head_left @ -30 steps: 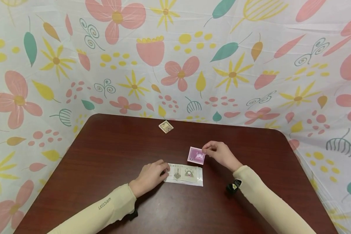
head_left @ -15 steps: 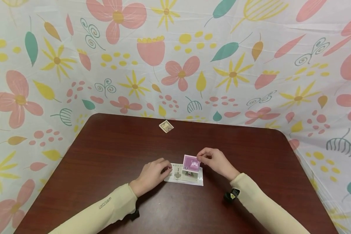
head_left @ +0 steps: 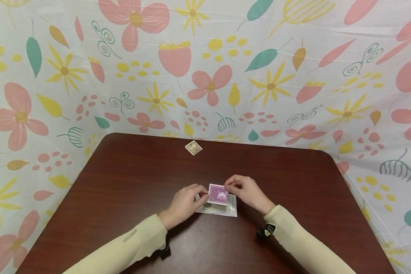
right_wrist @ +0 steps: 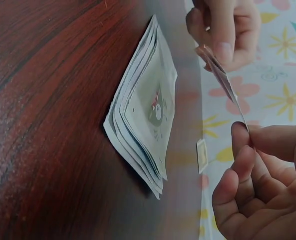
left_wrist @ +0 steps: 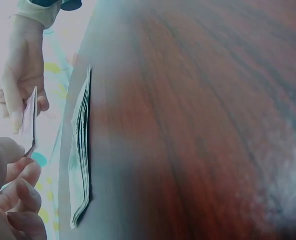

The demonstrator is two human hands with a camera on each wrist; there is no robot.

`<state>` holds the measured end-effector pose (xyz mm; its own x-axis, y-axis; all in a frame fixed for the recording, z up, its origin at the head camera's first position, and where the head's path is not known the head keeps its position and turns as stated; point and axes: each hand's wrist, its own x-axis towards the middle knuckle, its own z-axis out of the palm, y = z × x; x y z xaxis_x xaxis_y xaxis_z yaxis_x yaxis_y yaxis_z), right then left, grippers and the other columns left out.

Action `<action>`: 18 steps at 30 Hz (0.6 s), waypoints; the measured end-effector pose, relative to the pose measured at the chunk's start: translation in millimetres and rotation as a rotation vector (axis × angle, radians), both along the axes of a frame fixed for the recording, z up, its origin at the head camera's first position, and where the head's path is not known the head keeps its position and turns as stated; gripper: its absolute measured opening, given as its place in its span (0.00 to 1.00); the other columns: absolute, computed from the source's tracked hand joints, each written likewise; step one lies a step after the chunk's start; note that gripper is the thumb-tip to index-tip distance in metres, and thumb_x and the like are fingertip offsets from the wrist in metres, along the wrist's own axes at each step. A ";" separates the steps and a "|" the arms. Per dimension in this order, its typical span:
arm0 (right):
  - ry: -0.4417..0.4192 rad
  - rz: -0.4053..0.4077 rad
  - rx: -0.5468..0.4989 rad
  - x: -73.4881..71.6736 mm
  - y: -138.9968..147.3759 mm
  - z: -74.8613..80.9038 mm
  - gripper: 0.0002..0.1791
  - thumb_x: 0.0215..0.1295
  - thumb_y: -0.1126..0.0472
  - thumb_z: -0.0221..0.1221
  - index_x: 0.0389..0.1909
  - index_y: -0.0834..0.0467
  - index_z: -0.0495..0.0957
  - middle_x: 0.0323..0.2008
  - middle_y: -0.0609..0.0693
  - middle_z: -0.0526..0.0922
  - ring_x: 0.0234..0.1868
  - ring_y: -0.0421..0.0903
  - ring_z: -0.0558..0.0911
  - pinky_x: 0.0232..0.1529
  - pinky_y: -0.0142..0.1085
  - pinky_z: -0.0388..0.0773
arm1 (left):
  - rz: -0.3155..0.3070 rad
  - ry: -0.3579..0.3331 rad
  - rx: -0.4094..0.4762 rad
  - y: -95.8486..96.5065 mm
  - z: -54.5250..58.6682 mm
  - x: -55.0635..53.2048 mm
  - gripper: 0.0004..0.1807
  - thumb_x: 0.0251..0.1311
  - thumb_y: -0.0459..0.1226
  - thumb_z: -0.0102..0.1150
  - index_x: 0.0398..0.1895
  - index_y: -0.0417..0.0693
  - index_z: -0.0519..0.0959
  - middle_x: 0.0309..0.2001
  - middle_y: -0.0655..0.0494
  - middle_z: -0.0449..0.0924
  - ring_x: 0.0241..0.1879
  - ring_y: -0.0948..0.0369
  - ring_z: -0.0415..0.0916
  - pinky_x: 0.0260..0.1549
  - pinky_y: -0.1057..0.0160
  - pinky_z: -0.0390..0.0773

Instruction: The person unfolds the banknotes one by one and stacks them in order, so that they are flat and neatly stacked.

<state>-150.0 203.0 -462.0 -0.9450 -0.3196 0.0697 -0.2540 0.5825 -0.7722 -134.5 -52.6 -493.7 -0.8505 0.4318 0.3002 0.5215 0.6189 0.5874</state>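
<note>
A folded purple paper note (head_left: 218, 194), printed with a pale figure, hangs tilted above a stack of paper notes (head_left: 231, 208). At its right edge, my right hand (head_left: 244, 190) pinches the note between thumb and fingertips, as the right wrist view shows. My left hand (head_left: 185, 201) has thumb and fingers on the opposite edge, pinching it too. Seen edge-on in the left wrist view, the purple note (left_wrist: 32, 120) spans both hands. Beneath, the stack of greenish-white notes (right_wrist: 150, 100) lies flat on the table, several layers visible at its edge.
A small folded beige note (head_left: 193, 147) lies near the back edge of the dark wooden table (head_left: 140, 163). Behind the table hangs a white cloth (head_left: 239, 45) with flowers and leaves. Each wrist carries a black camera.
My right hand has carried the purple note left and toward me, from behind the stack to above it. My left hand has moved right, off the stack, and now pinches the note's left edge.
</note>
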 end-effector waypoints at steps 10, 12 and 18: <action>0.000 -0.015 0.004 0.3 -3.2 -2.3 0.04 0.70 0.61 0.67 0.39 0.57 0.85 0.30 0.44 0.87 0.34 0.39 0.82 0.35 0.33 0.78 | 0.027 0.035 -0.002 2.0 -1.9 -0.5 0.03 0.64 0.39 0.69 0.35 0.58 0.84 0.32 0.70 0.79 0.25 0.72 0.72 0.26 0.67 0.72; -0.003 -0.015 0.001 0.2 -3.8 -3.0 0.04 0.70 0.61 0.67 0.39 0.58 0.85 0.30 0.44 0.87 0.33 0.39 0.82 0.34 0.33 0.77 | 0.027 0.035 0.002 2.4 -2.0 -0.5 0.04 0.64 0.39 0.70 0.34 0.58 0.84 0.31 0.70 0.79 0.25 0.73 0.72 0.25 0.67 0.72; -0.004 -0.020 0.019 0.0 -5.6 -3.2 0.03 0.70 0.62 0.67 0.40 0.58 0.85 0.30 0.44 0.86 0.33 0.39 0.82 0.34 0.32 0.77 | 0.015 -0.039 0.082 3.8 0.0 -2.2 0.05 0.65 0.39 0.70 0.33 0.57 0.83 0.32 0.67 0.80 0.24 0.72 0.71 0.27 0.69 0.73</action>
